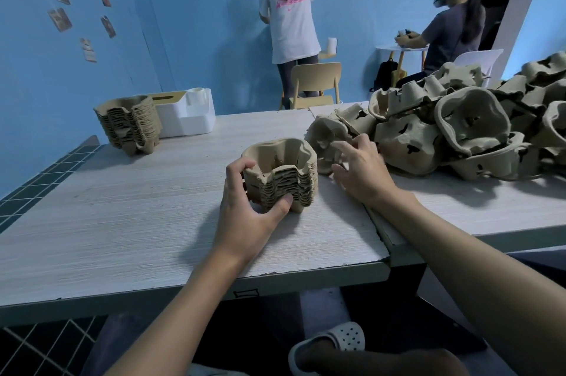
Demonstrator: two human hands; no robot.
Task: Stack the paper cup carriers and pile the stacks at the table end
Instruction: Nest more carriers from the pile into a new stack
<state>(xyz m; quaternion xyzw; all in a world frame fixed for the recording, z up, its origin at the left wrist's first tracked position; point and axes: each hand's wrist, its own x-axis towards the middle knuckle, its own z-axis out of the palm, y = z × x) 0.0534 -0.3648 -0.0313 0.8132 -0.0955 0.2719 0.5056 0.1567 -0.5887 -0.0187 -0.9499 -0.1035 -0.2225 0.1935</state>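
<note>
Left hand (245,216) grips a short stack of brown moulded-pulp cup carriers (281,179) nr front-middle of pale wood-grain desk (122,207). Right hand (361,170), fingers spread, empty, at a loose pulp carrier (324,136) by the right-side heap (459,127). Taller pulp stack (130,123) at far-left corner, beside white plastic box (186,118).

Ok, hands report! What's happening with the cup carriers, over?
Left hand grips small stack. Right hand open beside loose carrier at edge of heap. Tall stack at far end. Nothing blocking.
</note>
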